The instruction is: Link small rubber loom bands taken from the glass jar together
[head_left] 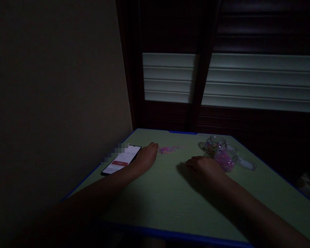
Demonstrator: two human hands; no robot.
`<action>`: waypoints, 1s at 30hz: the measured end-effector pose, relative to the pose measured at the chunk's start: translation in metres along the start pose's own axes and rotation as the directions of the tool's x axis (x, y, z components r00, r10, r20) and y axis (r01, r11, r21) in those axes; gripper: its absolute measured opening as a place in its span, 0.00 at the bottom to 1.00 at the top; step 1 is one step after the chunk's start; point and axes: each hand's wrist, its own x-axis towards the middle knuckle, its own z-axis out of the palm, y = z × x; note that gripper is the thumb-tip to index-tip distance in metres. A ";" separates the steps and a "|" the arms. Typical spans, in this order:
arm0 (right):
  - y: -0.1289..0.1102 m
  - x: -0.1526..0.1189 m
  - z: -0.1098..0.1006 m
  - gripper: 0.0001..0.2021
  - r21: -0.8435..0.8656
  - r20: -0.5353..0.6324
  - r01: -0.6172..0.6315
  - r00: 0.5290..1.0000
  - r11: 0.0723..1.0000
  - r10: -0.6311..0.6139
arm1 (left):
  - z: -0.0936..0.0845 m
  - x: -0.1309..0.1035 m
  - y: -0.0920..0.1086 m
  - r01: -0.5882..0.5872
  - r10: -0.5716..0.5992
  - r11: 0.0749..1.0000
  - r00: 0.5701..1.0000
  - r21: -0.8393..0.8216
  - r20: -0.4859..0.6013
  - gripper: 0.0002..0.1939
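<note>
My left hand (147,156) rests low over the table, its fingers curled together at the left end of a loose pile of thin pink pieces (167,150). What those fingers hold, if anything, is hidden. Farther right, my right hand (203,167) is closed with its fingertips turned down, just left of a clear jar of pink pieces (225,161). Its grip is too dark to make out. Behind that jar is a second clear jar (215,141) with multicoloured small pieces inside. The exact kind of these pieces cannot be told in the dim light.
A phone (122,159) with a lit screen lies left of my left hand. Round clear lids (246,164) lie beside the jars. The pale green table (155,203) has a blue edge. A wall (67,86) stands at the left, and dark slatted panels (167,117) rise behind.
</note>
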 end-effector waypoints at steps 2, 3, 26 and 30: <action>0.000 0.000 0.000 0.13 -0.001 0.002 -0.001 1.000 1.000 0.001 | 0.000 0.001 0.000 0.026 -0.026 1.000 1.000 -0.009 0.002 0.13; 0.000 0.000 0.000 0.14 -0.004 0.001 0.001 1.000 1.000 -0.001 | 0.000 0.001 -0.001 0.037 -0.037 0.999 0.999 -0.012 0.004 0.13; -0.003 -0.001 0.000 0.13 -0.035 -0.007 0.029 1.000 0.999 -0.029 | 0.015 0.007 -0.009 -0.023 0.022 1.000 0.999 -0.016 -0.038 0.14; -0.001 0.000 0.000 0.12 -0.034 -0.003 0.011 1.000 0.999 -0.011 | 0.014 0.006 -0.008 -0.008 0.008 0.999 1.000 0.037 0.001 0.13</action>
